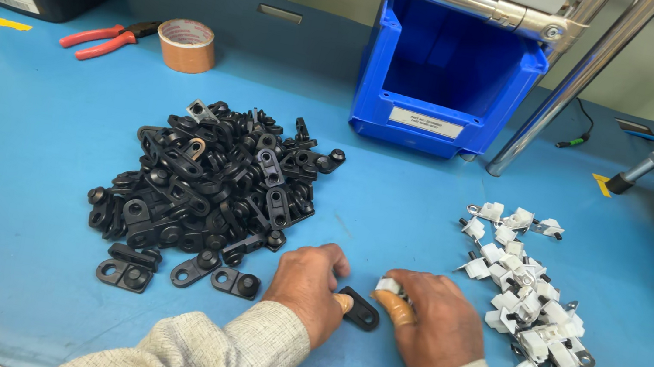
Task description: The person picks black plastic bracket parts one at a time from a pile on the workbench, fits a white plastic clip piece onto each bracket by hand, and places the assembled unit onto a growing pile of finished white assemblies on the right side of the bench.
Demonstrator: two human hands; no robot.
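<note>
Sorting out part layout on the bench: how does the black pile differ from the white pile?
The black pile is a broad heaped mound left of the hands; the white pile is a thinner strip running down the right side. The black parts are flat plastic links with eyelets; the white parts are small blocks with metal bits. The left hand holds a black piece; the right hand holds a white one. Both piles lie loose on the blue table.
</note>
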